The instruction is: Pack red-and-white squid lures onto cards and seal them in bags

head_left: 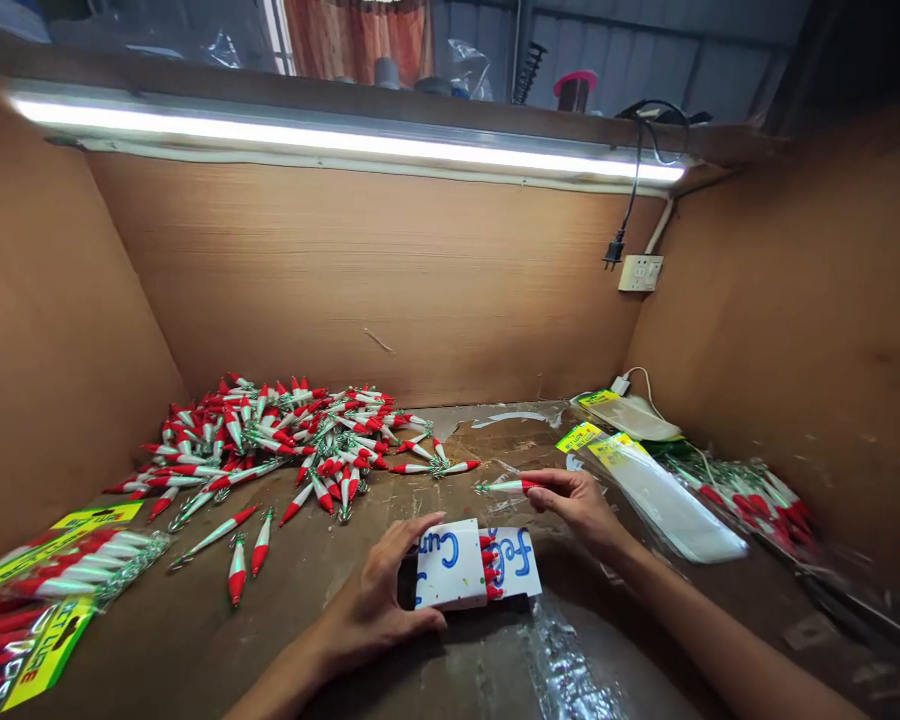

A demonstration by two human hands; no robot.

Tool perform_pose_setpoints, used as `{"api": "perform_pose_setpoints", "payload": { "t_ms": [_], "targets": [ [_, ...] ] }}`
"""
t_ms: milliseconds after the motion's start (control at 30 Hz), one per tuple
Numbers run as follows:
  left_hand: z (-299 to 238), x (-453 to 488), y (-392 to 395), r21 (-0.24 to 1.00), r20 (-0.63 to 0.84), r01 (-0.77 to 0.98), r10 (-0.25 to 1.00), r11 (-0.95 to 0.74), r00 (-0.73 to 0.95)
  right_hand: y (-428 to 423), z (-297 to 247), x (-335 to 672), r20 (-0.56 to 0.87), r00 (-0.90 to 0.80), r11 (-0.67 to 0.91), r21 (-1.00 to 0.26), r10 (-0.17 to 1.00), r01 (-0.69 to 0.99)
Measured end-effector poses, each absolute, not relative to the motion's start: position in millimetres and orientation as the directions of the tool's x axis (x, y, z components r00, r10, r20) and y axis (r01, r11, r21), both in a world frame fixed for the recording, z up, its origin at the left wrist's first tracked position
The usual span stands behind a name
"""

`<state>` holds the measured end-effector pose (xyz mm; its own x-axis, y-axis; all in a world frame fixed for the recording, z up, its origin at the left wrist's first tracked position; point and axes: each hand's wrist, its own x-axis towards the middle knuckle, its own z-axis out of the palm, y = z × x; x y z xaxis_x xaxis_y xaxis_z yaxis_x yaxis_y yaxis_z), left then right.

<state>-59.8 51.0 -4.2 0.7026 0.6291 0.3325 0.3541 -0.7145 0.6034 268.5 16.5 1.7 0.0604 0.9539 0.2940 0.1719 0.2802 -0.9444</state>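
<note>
My left hand (pixel 379 600) grips the left end of a small white card box (pixel 450 568) with blue handwriting, lying on the brown worktop (pixel 285 640). Red tips of lures (pixel 489 570) show in a gap in the box's middle. My right hand (pixel 581 505) pinches a single red and white squid-jig lure (pixel 504 486) by its red end, held just above and right of the box, with its green hooked end pointing left. A big heap of the same red and white lures (pixel 285 435) lies at the back left of the worktop.
Packed lures in clear bags with yellow labels (pixel 52 570) lie at the front left. Empty clear bags with yellow headers (pixel 645 480) and more packed lures (pixel 757 500) lie at the right. Brown board walls close in three sides. A wall socket (pixel 640 272) is on the back wall.
</note>
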Motion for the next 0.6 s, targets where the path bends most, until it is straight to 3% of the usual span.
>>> {"api": "perform_pose_setpoints", "payload": {
  "t_ms": [100,300,600],
  "targets": [
    [-5.0,-59.3,53.2,0.597,0.375,0.363,0.649,-0.715,0.663,13.6,10.6,269.1,0.291,0.039,0.279,-0.942,0.956,0.186],
    [-10.3,-59.5,57.0,0.593,0.385,0.375,0.661,-0.712,0.644,2.8,22.4,264.8,0.351,-0.03,0.332,-0.849,0.936,0.411],
    [-8.8,-60.6,57.7,0.599,0.408,0.363,0.662,-0.714,0.629,3.8,19.3,267.6,0.37,-0.052,0.347,-0.802,0.928,0.487]
  ]
}}
